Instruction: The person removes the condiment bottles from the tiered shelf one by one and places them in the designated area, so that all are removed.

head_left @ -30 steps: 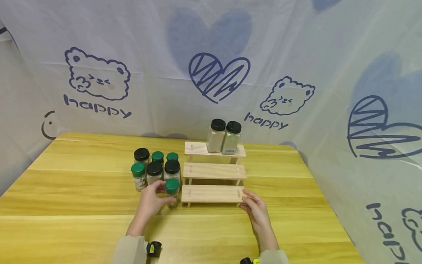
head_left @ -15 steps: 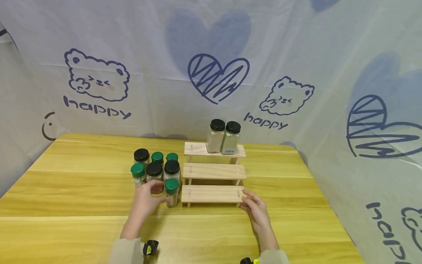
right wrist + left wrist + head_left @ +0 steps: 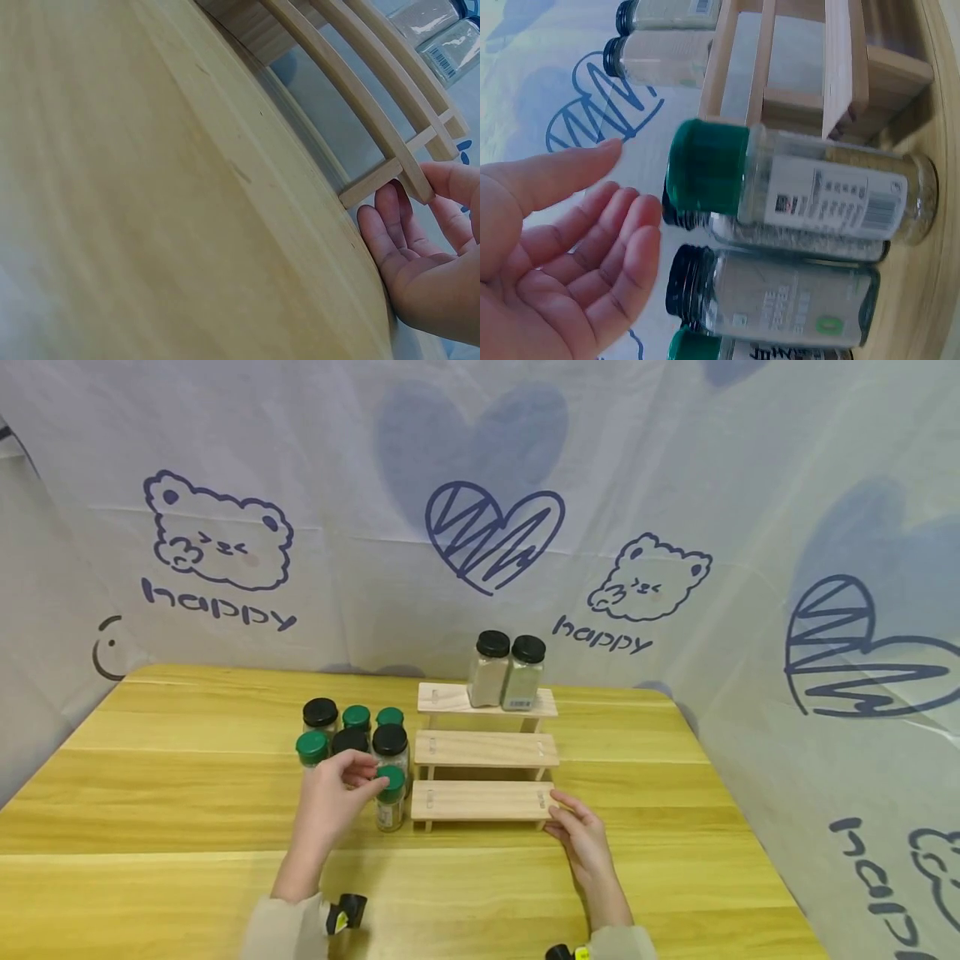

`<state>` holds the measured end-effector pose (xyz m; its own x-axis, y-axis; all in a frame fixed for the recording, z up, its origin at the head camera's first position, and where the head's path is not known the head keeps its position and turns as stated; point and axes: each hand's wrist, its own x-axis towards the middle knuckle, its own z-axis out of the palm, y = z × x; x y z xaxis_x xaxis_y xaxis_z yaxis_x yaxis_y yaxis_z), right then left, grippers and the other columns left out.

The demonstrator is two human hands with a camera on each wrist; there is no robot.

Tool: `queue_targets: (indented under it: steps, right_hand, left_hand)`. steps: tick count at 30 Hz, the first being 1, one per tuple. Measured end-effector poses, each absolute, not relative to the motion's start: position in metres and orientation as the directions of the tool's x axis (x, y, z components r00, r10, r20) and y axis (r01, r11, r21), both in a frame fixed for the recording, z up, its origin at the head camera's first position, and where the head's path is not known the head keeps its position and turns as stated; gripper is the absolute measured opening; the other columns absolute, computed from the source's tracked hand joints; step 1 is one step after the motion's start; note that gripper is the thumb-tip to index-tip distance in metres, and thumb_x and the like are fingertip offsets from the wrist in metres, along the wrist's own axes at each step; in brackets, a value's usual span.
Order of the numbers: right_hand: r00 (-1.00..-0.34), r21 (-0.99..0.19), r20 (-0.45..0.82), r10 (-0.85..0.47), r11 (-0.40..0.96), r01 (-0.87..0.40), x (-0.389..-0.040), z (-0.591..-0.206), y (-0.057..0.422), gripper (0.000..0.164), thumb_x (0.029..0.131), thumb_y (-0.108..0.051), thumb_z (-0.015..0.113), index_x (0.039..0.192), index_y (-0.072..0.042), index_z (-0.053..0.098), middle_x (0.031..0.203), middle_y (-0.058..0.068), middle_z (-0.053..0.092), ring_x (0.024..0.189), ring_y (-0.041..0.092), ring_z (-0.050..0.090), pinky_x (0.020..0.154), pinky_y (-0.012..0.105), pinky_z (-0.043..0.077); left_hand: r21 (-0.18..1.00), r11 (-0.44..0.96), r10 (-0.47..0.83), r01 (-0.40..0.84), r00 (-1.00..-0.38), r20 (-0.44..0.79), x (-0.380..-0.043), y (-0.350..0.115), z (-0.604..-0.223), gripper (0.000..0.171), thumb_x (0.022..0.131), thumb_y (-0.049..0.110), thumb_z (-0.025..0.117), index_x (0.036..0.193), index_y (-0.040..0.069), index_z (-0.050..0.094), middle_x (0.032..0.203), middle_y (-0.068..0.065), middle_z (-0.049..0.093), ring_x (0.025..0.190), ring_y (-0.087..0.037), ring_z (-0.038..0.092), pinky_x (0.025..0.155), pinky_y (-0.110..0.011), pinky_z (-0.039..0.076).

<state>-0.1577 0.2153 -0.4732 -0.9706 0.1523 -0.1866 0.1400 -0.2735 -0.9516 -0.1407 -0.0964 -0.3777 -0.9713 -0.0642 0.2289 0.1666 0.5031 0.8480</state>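
A spice jar with a green cap [image 3: 389, 802] stands upright on the table, just left of the lowest step of a three-tier wooden rack [image 3: 480, 802]. My left hand [image 3: 333, 793] is beside its cap; in the left wrist view the loosely bent fingers [image 3: 641, 217] are apart from the green cap [image 3: 709, 166], with nothing in them. At the right end of the lowest step, my right hand [image 3: 585, 839] pinches the shelf's corner, with fingers above and below the board [image 3: 405, 169]. Two black-capped jars [image 3: 489, 681] stand on the top tier.
Behind the left hand, several more spice jars stand close together, among them black-capped [image 3: 320, 712] and green-capped [image 3: 312, 746] ones. The yellow wood-grain table [image 3: 187, 827] runs back to a printed cloth [image 3: 360, 593].
My left hand has let go of the green-capped jar and risen from its body to the cap's height. The right hand stays at the rack's corner.
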Motion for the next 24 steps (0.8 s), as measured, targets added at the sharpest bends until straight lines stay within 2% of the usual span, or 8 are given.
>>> queue_targets:
  steps: [7,18,24]
  right_hand:
    - [-0.969,-0.952,-0.190,0.157,-0.270,0.143,-0.159,-0.473,0.215,0.030,0.085,0.005,0.053,0.115,0.007,0.054,0.090,0.006,0.055,0.070,0.012,0.058,0.070,0.026,0.052]
    - [-0.975,-0.956,-0.167,0.144,-0.266,0.125,-0.157,-0.472,0.215,0.030,0.085,0.003,0.054,0.114,0.009,0.054,0.088,0.007,0.056,0.070,0.012,0.058,0.069,0.025,0.052]
    - [-0.973,-0.954,-0.176,0.150,-0.269,0.132,-0.157,-0.472,0.215,0.028,0.086,0.005,0.053,0.114,0.008,0.055,0.087,0.006,0.055,0.070,0.013,0.058,0.069,0.025,0.052]
  left_hand:
    - [0.848,0.462,-0.056,0.260,-0.946,0.320,-0.148,-0.088,-0.374,0.018,0.075,0.005,0.071,0.089,-0.003,0.065,0.078,-0.008,0.062,0.071,-0.020,0.059,0.062,-0.024,0.050]
    - [0.860,0.422,0.010,0.285,-0.951,0.310,-0.157,-0.077,-0.363,0.012,0.077,0.006,0.069,0.088,0.001,0.065,0.079,-0.006,0.063,0.071,-0.019,0.060,0.063,-0.028,0.051]
    - [0.865,0.406,0.041,0.296,-0.951,0.306,-0.162,-0.071,-0.357,0.015,0.078,0.008,0.069,0.090,0.000,0.065,0.080,-0.007,0.064,0.071,-0.019,0.060,0.065,-0.029,0.051]
